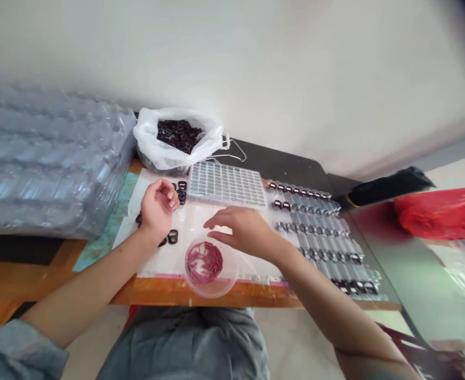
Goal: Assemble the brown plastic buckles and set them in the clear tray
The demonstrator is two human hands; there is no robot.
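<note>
My left hand (158,208) is raised over the left of the white sheet, palm partly turned up and fingers loosely curled apart from the palm; nothing shows in it. Small black plastic buckles (172,236) lie on the sheet beside and partly under this hand. My right hand (246,232) hovers over the middle with thumb and forefinger apart and nothing between them. Just below its fingertips stands a round clear tub (229,279) holding many thin dark-red pieces (205,262). Beyond the hands lies a clear compartment tray (227,183) with small items in rows.
At the back, a white plastic bag (149,138) lines a container full of dark buckles. Wrapped clear trays (50,169) are stacked at the left. Ridged clear strips (315,227), some carrying black buckles, lie at the right. Further right are black and red bags (446,214).
</note>
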